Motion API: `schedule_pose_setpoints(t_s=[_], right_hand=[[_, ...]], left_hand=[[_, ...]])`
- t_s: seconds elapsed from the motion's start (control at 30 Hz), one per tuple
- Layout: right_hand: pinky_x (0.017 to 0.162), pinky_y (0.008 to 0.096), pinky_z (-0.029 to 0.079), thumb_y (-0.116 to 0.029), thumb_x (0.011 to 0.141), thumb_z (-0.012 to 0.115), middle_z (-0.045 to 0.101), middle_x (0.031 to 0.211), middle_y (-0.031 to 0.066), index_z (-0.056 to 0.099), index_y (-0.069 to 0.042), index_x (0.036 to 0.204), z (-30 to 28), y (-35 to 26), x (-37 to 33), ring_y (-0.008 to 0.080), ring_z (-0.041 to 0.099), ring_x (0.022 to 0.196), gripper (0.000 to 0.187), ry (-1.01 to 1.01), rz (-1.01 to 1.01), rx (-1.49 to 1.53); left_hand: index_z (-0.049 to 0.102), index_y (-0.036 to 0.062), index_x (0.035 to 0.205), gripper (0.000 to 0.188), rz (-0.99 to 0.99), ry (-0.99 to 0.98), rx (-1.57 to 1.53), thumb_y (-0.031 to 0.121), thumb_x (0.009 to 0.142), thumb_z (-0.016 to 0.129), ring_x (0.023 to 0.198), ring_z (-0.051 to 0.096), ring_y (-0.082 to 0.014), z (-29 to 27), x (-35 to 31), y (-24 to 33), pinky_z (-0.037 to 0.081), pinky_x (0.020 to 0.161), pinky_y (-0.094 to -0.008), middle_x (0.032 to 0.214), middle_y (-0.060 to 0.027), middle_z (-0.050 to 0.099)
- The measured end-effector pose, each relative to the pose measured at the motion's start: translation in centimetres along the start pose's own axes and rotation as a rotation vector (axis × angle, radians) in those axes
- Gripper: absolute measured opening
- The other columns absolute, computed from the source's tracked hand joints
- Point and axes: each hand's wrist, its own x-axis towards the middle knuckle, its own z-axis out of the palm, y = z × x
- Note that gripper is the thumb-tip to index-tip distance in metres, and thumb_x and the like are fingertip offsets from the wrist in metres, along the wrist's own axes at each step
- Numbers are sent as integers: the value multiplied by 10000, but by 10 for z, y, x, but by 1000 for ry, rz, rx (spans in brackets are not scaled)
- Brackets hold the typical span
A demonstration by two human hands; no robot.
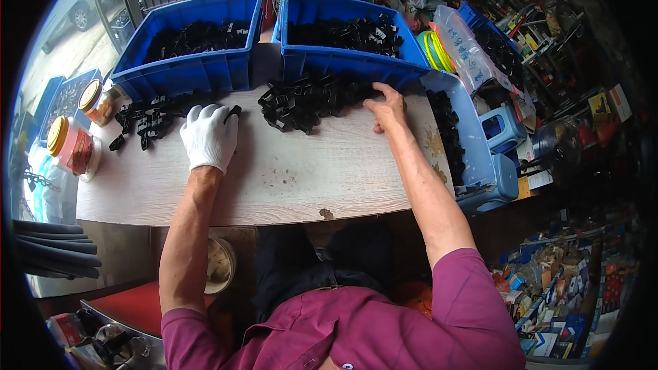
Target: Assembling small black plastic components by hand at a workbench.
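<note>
White glove on left hand point(209, 136), magenta shirt point(384, 329)

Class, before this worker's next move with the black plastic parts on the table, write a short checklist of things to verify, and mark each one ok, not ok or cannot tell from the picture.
1. Left hand gloved: ok, white glove on.
2. Right hand gloved: not ok, bare.
3. Left hand has hold of a part: cannot tell; it rests at the edge of the left pile, fingers hidden.
4. Right hand within reach of the middle pile: ok, fingertips at its right edge.
5. Blue bins behind the piles stocked: ok, black parts in both.
6. Jars apart from the hands: ok, at the table's left end.
</note>
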Motion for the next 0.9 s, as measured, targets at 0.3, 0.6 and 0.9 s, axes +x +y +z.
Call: schedule_pose_setpoints(t_s=[0.3, 0.6, 0.9], right_hand=[[354, 306, 446, -170, 853, 793, 667, 768, 80, 715, -27, 1149, 0, 2, 2, 127, 506, 424, 338, 16, 36, -22], [375, 301, 478, -233, 910, 756, 618, 710, 51, 706, -43, 1070, -23, 8, -25, 112, 504, 429, 254, -130, 255, 117], [373, 283, 448, -191, 829, 830, 608, 679, 37, 687, -25, 1107, -19, 6, -44, 99, 481, 423, 354, -108, 131, 29]], left_hand=[[742, 193, 1029, 165, 95, -47, 64, 204, 868, 711, 1078, 638, -289, -1, 0, 7, 435, 922, -487, 969, -9, 744], [729, 172, 1021, 203, 161, -22, -36, 156, 819, 746, 971, 655, -261, -5, 1, 2, 458, 884, -454, 885, -13, 733], [715, 123, 1123, 296, 174, 127, -286, 112, 828, 743, 974, 676, -289, -16, -5, 14, 514, 834, -422, 979, -69, 742]])
